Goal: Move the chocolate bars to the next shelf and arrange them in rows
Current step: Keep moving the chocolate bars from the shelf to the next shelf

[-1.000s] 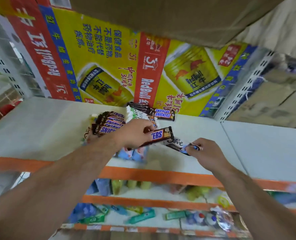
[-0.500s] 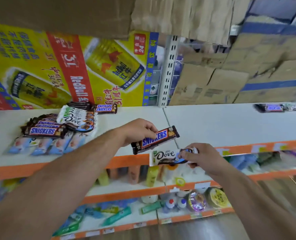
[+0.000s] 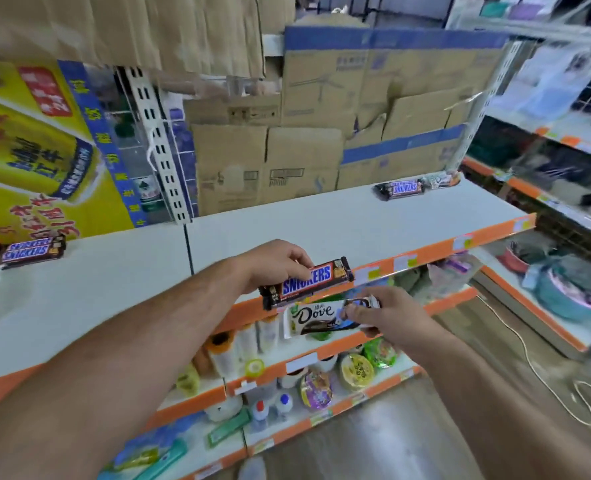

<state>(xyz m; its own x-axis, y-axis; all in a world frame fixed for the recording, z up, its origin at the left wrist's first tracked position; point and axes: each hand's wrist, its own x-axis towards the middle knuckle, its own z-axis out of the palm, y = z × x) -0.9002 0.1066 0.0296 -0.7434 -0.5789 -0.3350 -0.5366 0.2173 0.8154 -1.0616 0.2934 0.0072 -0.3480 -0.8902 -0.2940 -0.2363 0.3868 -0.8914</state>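
We grip a Snickers bar (image 3: 307,282) in the left hand (image 3: 276,265) and pinch a Dove bar (image 3: 316,317) in the right hand (image 3: 387,317), both just in front of the next shelf (image 3: 321,223). We should lay them parallel beside the placed bars (image 3: 399,189) on it.

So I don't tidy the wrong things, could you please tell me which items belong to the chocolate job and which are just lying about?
Job: Snickers bar in the left hand; Dove bar in the right hand; Snickers stack on the left shelf; bars on the next shelf.
Lying about: cardboard boxes; Red Bull poster; lower-shelf bottles; floor cable.
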